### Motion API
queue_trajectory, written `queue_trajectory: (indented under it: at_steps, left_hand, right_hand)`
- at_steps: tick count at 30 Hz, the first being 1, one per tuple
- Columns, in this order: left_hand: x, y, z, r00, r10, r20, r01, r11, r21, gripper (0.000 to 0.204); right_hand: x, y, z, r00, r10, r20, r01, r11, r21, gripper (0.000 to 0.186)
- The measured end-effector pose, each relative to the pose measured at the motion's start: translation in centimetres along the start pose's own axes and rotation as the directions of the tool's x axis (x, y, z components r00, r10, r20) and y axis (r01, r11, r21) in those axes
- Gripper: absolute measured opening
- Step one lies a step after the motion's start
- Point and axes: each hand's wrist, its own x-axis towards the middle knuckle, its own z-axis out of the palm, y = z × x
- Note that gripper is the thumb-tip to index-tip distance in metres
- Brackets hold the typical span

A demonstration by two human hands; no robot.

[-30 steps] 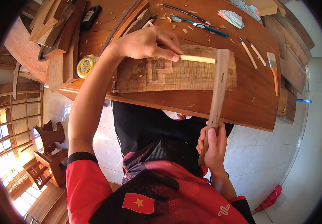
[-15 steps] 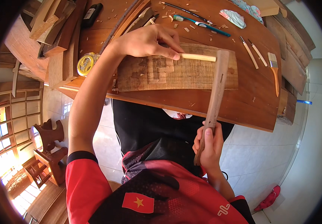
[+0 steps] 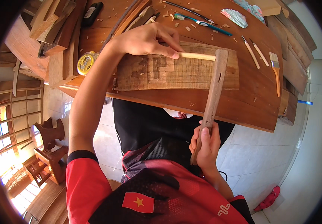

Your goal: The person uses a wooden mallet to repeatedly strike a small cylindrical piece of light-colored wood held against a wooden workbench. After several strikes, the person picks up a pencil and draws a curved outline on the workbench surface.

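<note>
My left hand (image 3: 149, 40) is closed around a wood chisel (image 3: 198, 56) with a pale round handle, held nearly level over a carved wooden board (image 3: 190, 76). Its blade is hidden by my fingers. The board lies along the near side of the table and has shallow square recesses cut into its left half. Below the table edge, my right hand (image 3: 206, 143) grips the lower end of a long brown wooden bar (image 3: 216, 84). The bar slants up across the board's right part, and its top end meets the butt of the chisel handle.
Two pale-handled carving tools (image 3: 251, 54) and a flat brush (image 3: 275, 72) lie at the right. A toothbrush (image 3: 204, 24), a pencil (image 3: 187, 11) and wood chips are at the back. A yellow tape measure (image 3: 87, 63) sits by stacked wood (image 3: 62, 48) at left.
The bar's lower part and my right hand have shifted slightly left. The chisel handle's butt end sits a little higher. Both grips are unchanged.
</note>
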Motion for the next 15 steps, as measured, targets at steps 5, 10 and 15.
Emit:
queue_trajectory:
  at_steps: [5, 10, 15]
  left_hand:
    - [-0.23, -0.03, 0.03, 1.000, 0.013, -0.011, -0.013, 1.000, -0.009, 0.032]
    - [-0.25, -0.29, 0.12, 1.000, 0.004, -0.019, -0.004, 1.000, -0.020, 0.032]
    - [-0.15, -0.39, 0.08, 0.999, 0.044, -0.026, -0.044, 0.999, -0.008, 0.030]
  right_hand:
    - [0.14, 0.18, -0.28, 1.000, -0.004, 0.024, 0.005, 1.000, -0.009, 0.025]
    - [0.07, 0.46, 0.02, 1.000, -0.018, -0.019, 0.019, 0.998, 0.056, 0.024]
    - [0.68, -0.38, -0.60, 0.999, 0.040, 0.029, -0.040, 0.999, -0.009, 0.026]
